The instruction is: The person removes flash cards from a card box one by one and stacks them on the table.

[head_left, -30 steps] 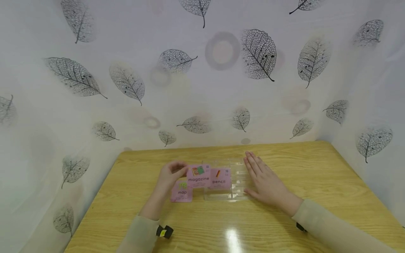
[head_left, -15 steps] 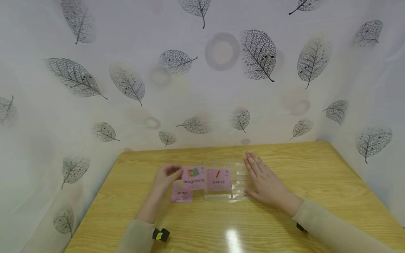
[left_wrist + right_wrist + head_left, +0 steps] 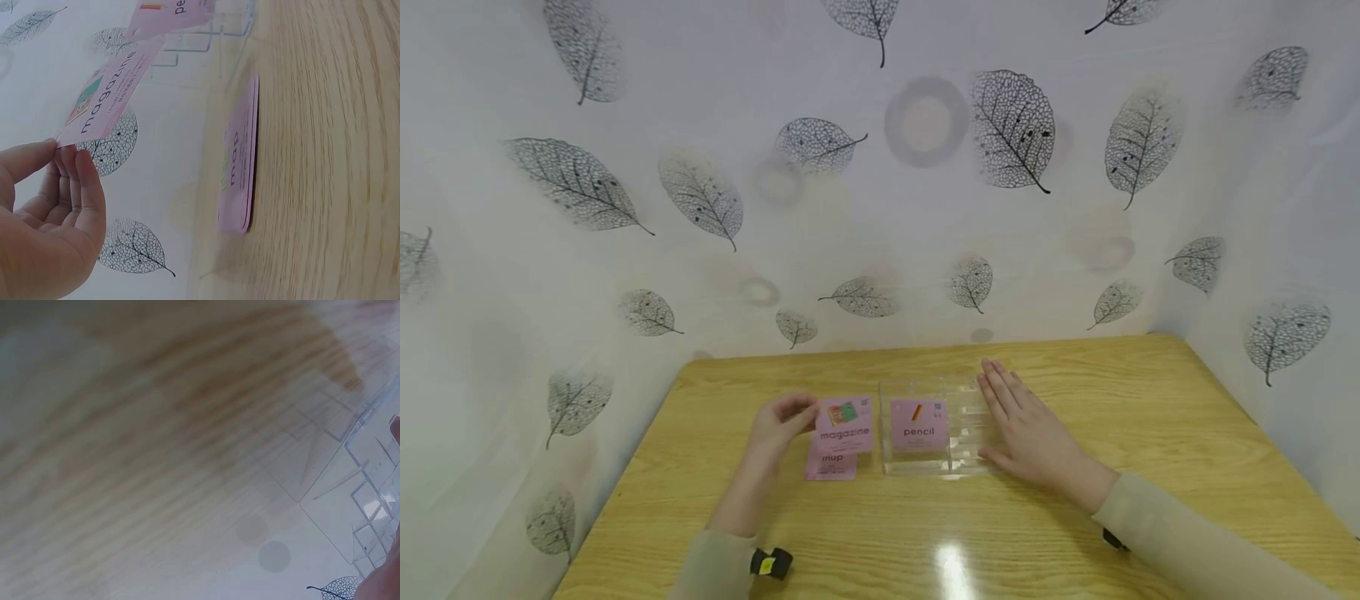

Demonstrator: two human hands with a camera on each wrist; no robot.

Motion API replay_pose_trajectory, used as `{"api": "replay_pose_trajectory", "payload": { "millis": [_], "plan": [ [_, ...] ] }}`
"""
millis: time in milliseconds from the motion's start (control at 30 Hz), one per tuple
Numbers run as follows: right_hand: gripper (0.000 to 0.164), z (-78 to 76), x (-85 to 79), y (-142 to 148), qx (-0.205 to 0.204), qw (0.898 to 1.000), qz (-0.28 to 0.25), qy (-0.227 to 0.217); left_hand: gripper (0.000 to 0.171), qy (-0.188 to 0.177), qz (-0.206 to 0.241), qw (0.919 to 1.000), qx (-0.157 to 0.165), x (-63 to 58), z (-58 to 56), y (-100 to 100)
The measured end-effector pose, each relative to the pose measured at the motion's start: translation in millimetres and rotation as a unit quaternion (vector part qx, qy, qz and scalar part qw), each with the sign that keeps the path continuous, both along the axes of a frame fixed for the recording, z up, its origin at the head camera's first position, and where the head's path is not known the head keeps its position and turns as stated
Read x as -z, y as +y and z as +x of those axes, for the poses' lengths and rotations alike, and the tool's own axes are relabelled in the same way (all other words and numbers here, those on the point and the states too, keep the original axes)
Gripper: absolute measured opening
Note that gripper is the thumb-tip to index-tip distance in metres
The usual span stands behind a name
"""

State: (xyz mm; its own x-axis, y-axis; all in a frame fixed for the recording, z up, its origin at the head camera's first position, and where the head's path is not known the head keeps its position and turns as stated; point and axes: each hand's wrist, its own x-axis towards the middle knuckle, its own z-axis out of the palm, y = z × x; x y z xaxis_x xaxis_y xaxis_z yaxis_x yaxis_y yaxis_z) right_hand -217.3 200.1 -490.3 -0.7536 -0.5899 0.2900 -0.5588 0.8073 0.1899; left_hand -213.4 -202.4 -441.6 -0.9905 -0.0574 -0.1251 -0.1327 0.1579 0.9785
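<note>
Between thumb and fingertips, my left hand (image 3: 775, 429) pinches the left edge of a pink word card reading "magazine" (image 3: 845, 429). In the left wrist view that card (image 3: 103, 103) is raised above the table. Below it lies a small stack of pink cards with "map" (image 3: 236, 169) on top; the head view shows the held card covering the stack's upper part. A pink "pencil" card (image 3: 919, 427) sits in the left part of a clear plastic holder (image 3: 917, 465). My right hand (image 3: 1033, 429) lies with straight fingers along the holder's right side.
The wooden table (image 3: 865, 542) reaches back to a pale curtain (image 3: 880, 225) printed with leaves, which also hangs at both sides. A black wrist device (image 3: 772, 564) shows below the left sleeve.
My left hand has carried the "magazine" card leftward, away from the holder and over the "map" stack, uncovering the "pencil" card's left side. The right hand stays in place.
</note>
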Motion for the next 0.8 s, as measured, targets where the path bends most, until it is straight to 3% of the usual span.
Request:
{"api": "replay_pose_trajectory", "payload": {
  "millis": [333, 800],
  "plan": [
    [0.116, 1.3, -1.1, -1.0, -0.002, 1.000, -0.010, -0.008, 0.022, 0.000, -0.009, 0.9999, -0.008, 4.5, 1.6, -15.4],
    [0.118, 0.5, 1.6, 0.7, -0.019, 0.999, -0.028, 0.027, 0.022, -0.003, -0.006, 0.9998, -0.017, 12.5, 4.8, -25.8]
  ]
}}
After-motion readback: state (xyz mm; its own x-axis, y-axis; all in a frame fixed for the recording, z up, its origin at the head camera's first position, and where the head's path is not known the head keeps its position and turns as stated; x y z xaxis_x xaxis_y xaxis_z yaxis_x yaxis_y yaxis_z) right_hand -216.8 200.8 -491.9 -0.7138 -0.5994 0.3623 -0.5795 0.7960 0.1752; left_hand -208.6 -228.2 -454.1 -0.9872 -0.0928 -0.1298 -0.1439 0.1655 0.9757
